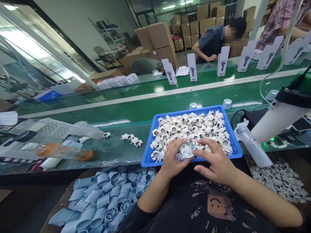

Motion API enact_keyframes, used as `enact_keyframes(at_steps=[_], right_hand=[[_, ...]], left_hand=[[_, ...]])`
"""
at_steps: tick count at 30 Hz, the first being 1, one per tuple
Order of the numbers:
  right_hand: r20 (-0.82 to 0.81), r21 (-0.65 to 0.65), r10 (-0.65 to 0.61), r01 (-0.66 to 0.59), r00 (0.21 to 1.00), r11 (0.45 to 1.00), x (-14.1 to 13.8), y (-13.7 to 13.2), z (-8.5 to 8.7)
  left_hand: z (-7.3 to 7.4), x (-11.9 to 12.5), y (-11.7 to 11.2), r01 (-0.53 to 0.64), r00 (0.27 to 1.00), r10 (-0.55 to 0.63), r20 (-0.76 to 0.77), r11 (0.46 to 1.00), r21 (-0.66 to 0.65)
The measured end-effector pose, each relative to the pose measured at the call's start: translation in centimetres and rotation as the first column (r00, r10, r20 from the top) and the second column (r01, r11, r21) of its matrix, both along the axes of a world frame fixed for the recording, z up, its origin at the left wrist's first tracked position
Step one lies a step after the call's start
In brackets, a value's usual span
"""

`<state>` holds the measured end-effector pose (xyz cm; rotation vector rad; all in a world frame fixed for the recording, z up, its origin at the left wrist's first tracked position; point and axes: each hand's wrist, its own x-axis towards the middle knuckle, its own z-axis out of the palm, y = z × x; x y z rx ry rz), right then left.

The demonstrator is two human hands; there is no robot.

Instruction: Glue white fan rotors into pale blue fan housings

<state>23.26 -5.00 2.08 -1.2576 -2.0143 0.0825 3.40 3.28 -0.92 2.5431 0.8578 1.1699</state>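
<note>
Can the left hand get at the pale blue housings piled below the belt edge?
Probably yes. The left hand sits at the near edge of the blue tray, and the pale blue housings lie just below it, nothing between. It would first have to release the round fan part.

A blue tray at twelve o'clock held white fan pieces with dark centres; a silvery round piece showed at its near edge; pale blue housings lay at seven o'clock; black-and-white speckled parts lay at four o'clock; a green conveyor belt crossed beyond the tray; a pink plaid shirt showed at one o'clock.
</note>
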Motion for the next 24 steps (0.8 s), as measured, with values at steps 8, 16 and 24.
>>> enact_keyframes(at_steps=[8, 16, 24], right_hand=[[0.172, 0.027, -0.072, 0.069, 0.982, 0.997, 0.2, -0.5, -0.4], [0.269, 0.053, -0.101, 0.09, 0.958, 0.995, -0.4, -0.1, -0.3], [0.118, 0.139, -0.096, 0.079, 0.988, 0.987, 0.7, -0.7, 0.6]], left_hand=[[0.2, -0.1, 0.3, -0.022, 0.992, 0.015, -0.123, 0.998, -0.053], [1.1, 0.1, -0.5, 0.058, 0.978, -0.068, -0.196, 0.997, -0.056], [1.1, -1.1, 0.7, -0.023, 0.994, 0.018, -0.105, 0.999, -0.039]])
